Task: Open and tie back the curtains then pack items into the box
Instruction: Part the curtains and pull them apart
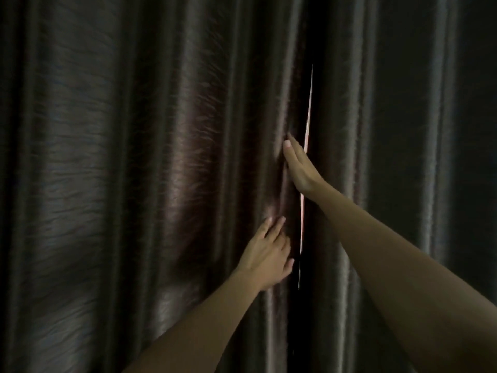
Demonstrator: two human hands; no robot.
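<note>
Room is dark, low light. A thin bright pinkish-white sliver of light point(306, 168) runs vertically right of centre. No walls or floor visible.

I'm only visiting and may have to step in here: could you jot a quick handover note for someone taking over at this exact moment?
Left hand: flat and open on the left curtain, beside the gap.
Right hand: higher up, fingers extended, pressed on the left curtain's edge; gripping nothing.
Curtains: both hang closed; only a thin bright gap shows between the left one and the right curtain.
Done: nothing yet.
Left: pull the curtains apart, tie them back, then pack the box. Box, items and ties are out of view.
</note>
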